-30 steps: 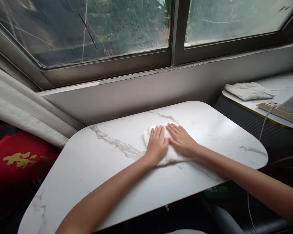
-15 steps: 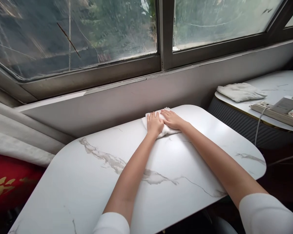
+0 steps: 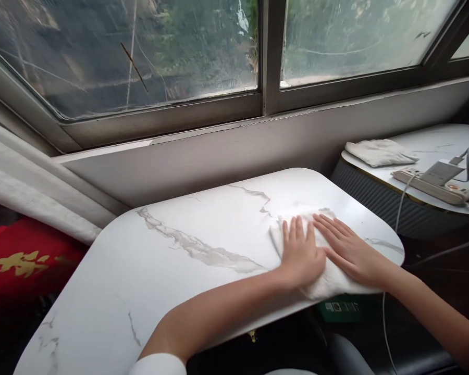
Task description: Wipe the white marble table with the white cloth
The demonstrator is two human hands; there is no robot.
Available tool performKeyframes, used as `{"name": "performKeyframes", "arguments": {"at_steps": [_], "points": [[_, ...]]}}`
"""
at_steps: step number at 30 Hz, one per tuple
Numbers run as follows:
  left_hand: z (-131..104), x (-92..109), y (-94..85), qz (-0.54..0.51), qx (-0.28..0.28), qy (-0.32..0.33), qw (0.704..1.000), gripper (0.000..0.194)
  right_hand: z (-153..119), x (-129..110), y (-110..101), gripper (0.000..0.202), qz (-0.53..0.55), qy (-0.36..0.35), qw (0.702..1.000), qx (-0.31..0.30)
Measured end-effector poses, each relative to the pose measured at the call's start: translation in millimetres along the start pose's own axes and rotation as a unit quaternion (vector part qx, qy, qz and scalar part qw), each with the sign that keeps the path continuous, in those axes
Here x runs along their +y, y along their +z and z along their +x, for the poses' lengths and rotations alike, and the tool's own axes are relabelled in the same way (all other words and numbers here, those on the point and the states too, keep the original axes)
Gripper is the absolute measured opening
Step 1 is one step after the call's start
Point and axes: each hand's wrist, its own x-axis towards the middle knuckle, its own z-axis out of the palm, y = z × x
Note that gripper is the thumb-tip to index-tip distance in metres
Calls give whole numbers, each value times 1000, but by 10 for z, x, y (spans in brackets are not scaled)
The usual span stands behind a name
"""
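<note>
A white cloth [image 3: 331,281] lies spread on the right part of a white marble-patterned table [image 3: 113,271], with its lower corner at the front edge. My left hand [image 3: 301,256] rests flat on the cloth, fingers stretched out and pointing away from me. Beside it, my right hand [image 3: 352,252] also presses flat on the cloth, with its fingers extended toward the upper left. Both palms are hidden, and neither hand is wrapped round anything.
On a second table [image 3: 433,143] at the right lie a folded white cloth [image 3: 379,152] and a power strip [image 3: 433,186] with a charger and cables. A window [image 3: 160,52] and low wall stand behind. A red cloth with gold marks [image 3: 31,260] is at the left.
Both hands and the cloth have moved from the table's far edge toward me and to the right. The view has shifted slightly.
</note>
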Motion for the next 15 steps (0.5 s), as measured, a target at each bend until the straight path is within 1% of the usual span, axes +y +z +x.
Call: {"name": "performKeyframes", "arguments": {"at_steps": [3,5,7,9,11,13,15], "points": [[-179,289,74,-88,-66,38,993,72,-451,57,-110,63,19,7,1000,-15],[-177,460,129,-118,-85,51,988,75,-661,160,-152,63,21,32,999,-17],[-86,595,187,-126,-88,52,987,74,-784,280,-153,62,14,61,998,-6],[68,679,235,-125,-80,48,988,73,-815,401,-116,59,2,87,996,12],[259,702,265,-126,-58,42,989,72,-757,522,-58,57,-12,110,994,27],[469,665,273,-126,-34,38,991,72,-619,646,2,57,-24,132,990,34],[685,576,264,-114,-14,26,993,69,-412,771,54,56,-34,152,987,36]]}}
